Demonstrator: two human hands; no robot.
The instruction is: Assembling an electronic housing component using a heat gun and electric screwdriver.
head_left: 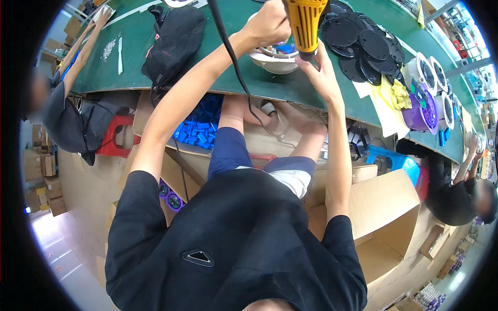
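Over the near edge of the green bench is a white round housing (277, 66) with colourful parts inside, partly covered. A yellow power tool (304, 23) with slotted vents and a black end stands above its right side; the tool's upper part is cut off. My left hand (268, 25) is closed in a fist beside the tool, above the housing's far left; what it grips is hidden. My right hand (320, 73) is at the housing's right side, thumb against the rim and fingers partly behind the tool. A black cord (228, 46) hangs past my left forearm.
Black round discs (358, 39) lie heaped at right, near white and purple round housings (421, 111). A black bag (176, 44) sits at left. Blue parts (199, 132) fill a box under the bench; an open carton (384, 223) stands right. Co-workers sit at both sides.
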